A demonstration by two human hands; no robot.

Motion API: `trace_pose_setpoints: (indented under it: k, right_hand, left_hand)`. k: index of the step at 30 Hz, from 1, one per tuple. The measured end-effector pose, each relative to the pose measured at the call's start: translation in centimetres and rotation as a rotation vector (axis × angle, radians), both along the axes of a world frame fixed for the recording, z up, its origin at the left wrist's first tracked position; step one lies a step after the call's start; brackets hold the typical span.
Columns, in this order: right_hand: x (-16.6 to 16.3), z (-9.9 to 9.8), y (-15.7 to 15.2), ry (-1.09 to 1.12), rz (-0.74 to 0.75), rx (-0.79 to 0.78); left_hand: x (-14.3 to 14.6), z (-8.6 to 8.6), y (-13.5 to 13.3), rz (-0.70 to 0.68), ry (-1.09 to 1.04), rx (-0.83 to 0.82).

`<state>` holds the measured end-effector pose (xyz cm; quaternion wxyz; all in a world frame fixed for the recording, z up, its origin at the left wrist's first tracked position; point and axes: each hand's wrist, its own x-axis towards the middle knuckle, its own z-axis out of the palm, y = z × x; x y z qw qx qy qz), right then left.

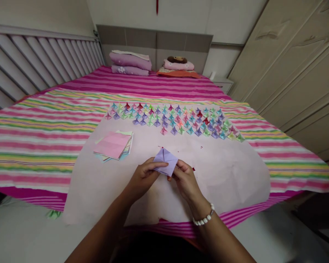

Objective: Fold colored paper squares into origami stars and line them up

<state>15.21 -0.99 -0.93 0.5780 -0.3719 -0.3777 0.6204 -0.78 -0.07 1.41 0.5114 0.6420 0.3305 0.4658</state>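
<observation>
A folded purple origami paper (167, 157) is held up between both hands over a large white sheet (224, 175). My left hand (146, 176) grips its left side, thumb lying across the front face. On the right edge, my right hand (184, 179) pinches it, with some fingers hidden behind the paper. A bracelet of white beads (205, 217) circles the right wrist. To the left lies a stack of square coloured paper (113, 144), pink on top. Beyond the hands, small folded paper pieces (178, 119) in many colours stand in several rows on the sheet.
The white sheet rests on a bed with a striped cover (35, 135). Folded bedding (130, 65) and a second pile (178, 67) sit by the headboard (156, 40). A slatted rail (44, 58) runs along the left, and a wardrobe (298, 65) stands at right. A green paper piece (53, 214) lies near the lower left.
</observation>
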Motion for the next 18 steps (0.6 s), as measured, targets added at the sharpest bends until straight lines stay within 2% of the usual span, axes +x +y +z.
trace_pose_setpoints:
  k: [3, 8, 12, 18]
  right_hand:
    - [-0.01, 0.06, -0.05, 0.012, 0.005, -0.002]
    - [-0.06, 0.30, -0.12, 0.062, 0.055, -0.018]
    - [0.06, 0.65, -0.27, 0.156, 0.116, 0.034]
    - [-0.02, 0.74, -0.37, 0.076, 0.118, 0.022]
  left_hand:
    - [0.00, 0.42, -0.13, -0.005, 0.042, -0.035]
    - [0.34, 0.65, -0.06, 0.131, 0.081, -0.013]
    - [0.49, 0.54, -0.03, 0.176, 0.090, -0.024]
    - [0.47, 0.85, -0.18, 0.184, 0.064, -0.103]
